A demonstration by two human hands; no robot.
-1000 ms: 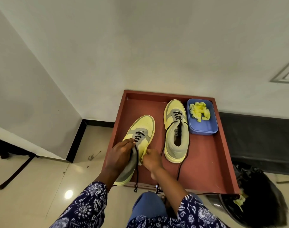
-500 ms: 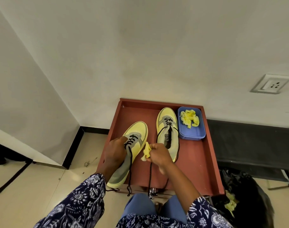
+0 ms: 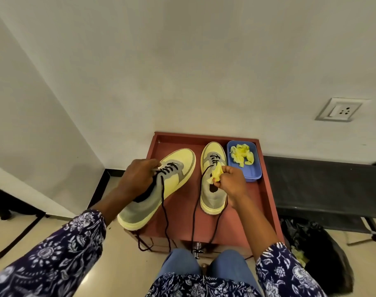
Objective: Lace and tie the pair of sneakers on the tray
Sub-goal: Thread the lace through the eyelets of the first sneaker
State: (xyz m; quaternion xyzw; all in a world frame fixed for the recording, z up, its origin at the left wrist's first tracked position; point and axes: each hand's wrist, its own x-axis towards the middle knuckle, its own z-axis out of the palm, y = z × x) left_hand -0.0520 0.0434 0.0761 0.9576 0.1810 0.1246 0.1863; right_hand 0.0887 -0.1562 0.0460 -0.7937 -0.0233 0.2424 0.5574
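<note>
Lifting a wad of yellow paper stuffing (image 3: 216, 176) clear of the left sneaker (image 3: 161, 185), the right hand (image 3: 231, 182) now pinches it above the right sneaker (image 3: 212, 185), just short of the blue tub (image 3: 250, 172) that already holds similar scraps. A second ago that hand was down at the shoe's opening. The left hand (image 3: 137, 179) grips the left sneaker at its laced throat, heel jutting over the red tray (image 3: 266, 189) edge. Black laces (image 3: 164, 211) on both shoes dangle untied below the grip, so tying appears to remain.
</note>
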